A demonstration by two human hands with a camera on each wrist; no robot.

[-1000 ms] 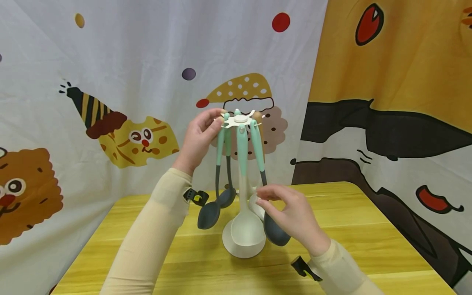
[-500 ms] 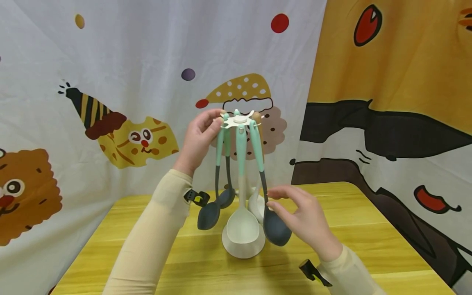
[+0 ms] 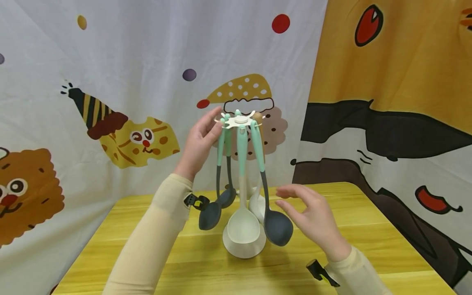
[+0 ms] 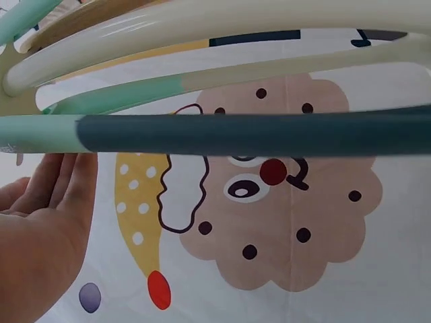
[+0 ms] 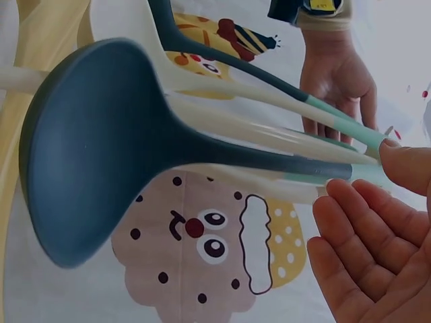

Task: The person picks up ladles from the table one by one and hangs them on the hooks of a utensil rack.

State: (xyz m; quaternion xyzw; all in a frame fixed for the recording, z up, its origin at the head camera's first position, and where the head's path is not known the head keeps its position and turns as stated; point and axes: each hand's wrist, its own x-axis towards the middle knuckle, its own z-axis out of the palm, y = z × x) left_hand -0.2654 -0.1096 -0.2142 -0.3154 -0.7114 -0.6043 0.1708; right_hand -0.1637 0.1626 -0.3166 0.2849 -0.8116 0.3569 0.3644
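Note:
A white utensil stand (image 3: pixel 241 119) holds several hanging utensils, mostly with mint handles. At its front hangs a cream ladle (image 3: pixel 243 227), and to the right a dark ladle (image 3: pixel 278 228). My right hand (image 3: pixel 313 217) is just right of the dark ladle's neck, fingers spread and holding nothing. In the right wrist view, that ladle's bowl (image 5: pixel 94 148) is close to the camera. My left hand (image 3: pixel 199 141) is beside the left of the stand's top, thumb near a mint handle. The left wrist view shows its fingers (image 4: pixel 67 182) extended behind a handle; contact is unclear.
The stand's round white base (image 3: pixel 239 250) rests on a yellow wooden table (image 3: pixel 332 266). Two dark spoon-like utensils (image 3: pixel 210 216) hang at the left, and a white one (image 3: pixel 257 207) at the back. A printed cloth (image 3: pixel 147 49) hangs behind.
My right hand has drawn away rightward from the dark ladle's neck. The cream ladle has swung slightly. My left hand has loosened and shifted slightly left at the stand's top.

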